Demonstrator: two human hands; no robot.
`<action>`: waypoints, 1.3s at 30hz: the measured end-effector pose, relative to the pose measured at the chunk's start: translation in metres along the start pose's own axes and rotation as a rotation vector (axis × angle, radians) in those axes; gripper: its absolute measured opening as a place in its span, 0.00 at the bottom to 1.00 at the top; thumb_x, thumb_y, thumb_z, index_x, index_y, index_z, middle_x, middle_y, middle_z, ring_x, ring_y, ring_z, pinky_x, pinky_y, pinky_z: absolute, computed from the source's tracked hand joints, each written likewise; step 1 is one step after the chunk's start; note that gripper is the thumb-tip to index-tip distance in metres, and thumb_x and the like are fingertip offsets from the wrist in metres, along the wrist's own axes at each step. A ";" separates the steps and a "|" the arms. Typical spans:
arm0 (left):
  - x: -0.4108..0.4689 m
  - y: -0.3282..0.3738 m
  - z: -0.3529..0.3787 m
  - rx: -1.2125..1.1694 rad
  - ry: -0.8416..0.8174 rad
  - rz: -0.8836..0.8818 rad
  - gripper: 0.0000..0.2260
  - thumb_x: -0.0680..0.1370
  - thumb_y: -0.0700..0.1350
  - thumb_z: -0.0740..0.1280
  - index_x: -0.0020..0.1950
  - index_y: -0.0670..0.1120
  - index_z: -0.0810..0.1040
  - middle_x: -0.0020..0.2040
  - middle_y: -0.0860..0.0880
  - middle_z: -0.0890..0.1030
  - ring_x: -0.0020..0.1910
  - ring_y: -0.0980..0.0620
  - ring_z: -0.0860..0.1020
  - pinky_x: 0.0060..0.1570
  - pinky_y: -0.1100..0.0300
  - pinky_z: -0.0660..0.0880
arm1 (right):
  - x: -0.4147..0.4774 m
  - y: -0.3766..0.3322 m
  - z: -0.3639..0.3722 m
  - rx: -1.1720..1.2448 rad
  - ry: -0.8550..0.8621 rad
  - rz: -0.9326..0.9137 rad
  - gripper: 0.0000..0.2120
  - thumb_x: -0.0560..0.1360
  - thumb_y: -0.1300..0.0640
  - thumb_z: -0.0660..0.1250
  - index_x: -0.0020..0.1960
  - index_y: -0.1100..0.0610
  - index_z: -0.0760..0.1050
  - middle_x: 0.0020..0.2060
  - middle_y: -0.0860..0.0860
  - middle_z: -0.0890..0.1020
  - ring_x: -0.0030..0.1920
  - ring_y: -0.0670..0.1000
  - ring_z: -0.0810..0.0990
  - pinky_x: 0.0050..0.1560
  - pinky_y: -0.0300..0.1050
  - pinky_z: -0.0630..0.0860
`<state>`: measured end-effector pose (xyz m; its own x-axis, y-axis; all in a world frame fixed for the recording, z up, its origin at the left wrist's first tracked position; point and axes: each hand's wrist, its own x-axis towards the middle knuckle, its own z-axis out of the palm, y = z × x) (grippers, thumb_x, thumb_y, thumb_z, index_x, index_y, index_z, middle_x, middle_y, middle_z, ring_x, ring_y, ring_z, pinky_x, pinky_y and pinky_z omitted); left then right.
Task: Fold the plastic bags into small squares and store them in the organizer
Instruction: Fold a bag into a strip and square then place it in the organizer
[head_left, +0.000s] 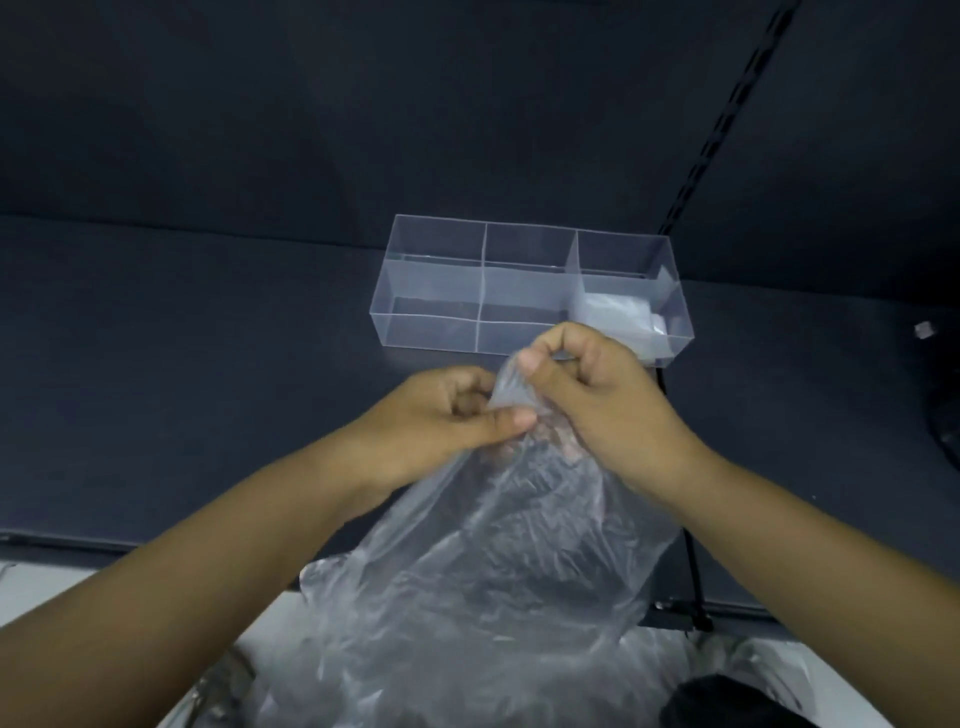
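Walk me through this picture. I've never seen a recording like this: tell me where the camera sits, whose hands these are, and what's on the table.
There is no machine here. A person wears one camera on the head, looking forward and down at their own bare hands. The left hand and right hand both pinch the top of a clear bag, which hangs crumpled and is not yet folded. Behind them, on the dark table, stands a clear organizer with six compartments. Its near right compartment holds a folded bag.

One organizer (431, 332), two hands (447, 415) (592, 384), bags (493, 545) (at least two).
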<state>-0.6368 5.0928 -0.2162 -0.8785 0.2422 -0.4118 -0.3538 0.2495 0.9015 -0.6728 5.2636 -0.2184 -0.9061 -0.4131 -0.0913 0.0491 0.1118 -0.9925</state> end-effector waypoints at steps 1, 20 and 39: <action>0.004 0.000 0.000 -0.058 0.029 -0.002 0.14 0.73 0.52 0.71 0.53 0.45 0.82 0.48 0.45 0.85 0.48 0.49 0.83 0.50 0.59 0.79 | 0.003 -0.001 -0.005 -0.063 -0.043 0.028 0.14 0.72 0.41 0.67 0.45 0.52 0.74 0.31 0.59 0.78 0.31 0.55 0.73 0.33 0.48 0.69; 0.013 -0.097 -0.022 -0.178 0.723 -0.198 0.17 0.77 0.52 0.68 0.40 0.37 0.77 0.29 0.45 0.78 0.30 0.50 0.76 0.34 0.57 0.76 | -0.018 0.073 -0.052 0.119 0.103 0.606 0.14 0.71 0.55 0.73 0.55 0.58 0.77 0.44 0.55 0.83 0.37 0.47 0.82 0.38 0.40 0.79; 0.018 -0.110 -0.044 -0.429 0.629 -0.219 0.05 0.76 0.45 0.70 0.42 0.46 0.79 0.40 0.46 0.81 0.37 0.49 0.79 0.43 0.53 0.76 | 0.003 0.089 -0.123 -0.087 0.554 0.386 0.10 0.80 0.69 0.56 0.58 0.64 0.72 0.40 0.55 0.78 0.38 0.52 0.79 0.35 0.38 0.79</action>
<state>-0.6276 5.0282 -0.3165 -0.7457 -0.3777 -0.5489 -0.5205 -0.1841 0.8338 -0.7227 5.3835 -0.2972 -0.9131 0.1920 -0.3596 0.3990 0.2398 -0.8850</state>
